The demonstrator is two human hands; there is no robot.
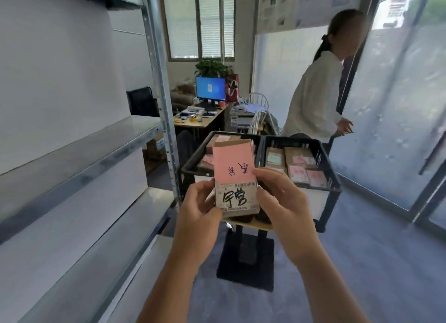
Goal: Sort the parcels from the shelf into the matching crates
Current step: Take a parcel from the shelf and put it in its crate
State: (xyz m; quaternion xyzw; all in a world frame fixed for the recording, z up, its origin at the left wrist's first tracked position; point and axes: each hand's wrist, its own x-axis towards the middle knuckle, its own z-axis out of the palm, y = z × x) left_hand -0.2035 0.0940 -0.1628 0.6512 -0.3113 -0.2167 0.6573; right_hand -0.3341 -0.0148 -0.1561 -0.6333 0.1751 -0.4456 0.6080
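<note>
- I've got the parcel up in front of me, held in both hands, in the air in front of the two black crates.
- My left hand has its fingers curled round the parcel's lower left edge, thumb on the face beside the white shipping label.
- My right hand is closed on the lower right edge, thumb and forefinger pinching across the corner where the pink slip meets the label.
- The parcel is a small flat cardboard box, stiff-sided by the look of it. I judge it light, since fingertips alone carry it without strain.
- The pink slip covering the upper face looks like thin paper, so I'd keep my grip on the cardboard edges rather than drag fingers over it and tear or peel it.
- The cardboard should not be slippery; a pinch on the two long edges is the safe hold, and one hand would likely do for the drop.
- The left crate and the right crate sit side by side on a stand, each already holding parcels with pink slips.
- The metal shelf stands to my left; the levels I can see are bare.
- I can read handwriting on the slip and label, but which crate it matches I cannot tell.
- A person in a white top stands beyond the crates.
</note>
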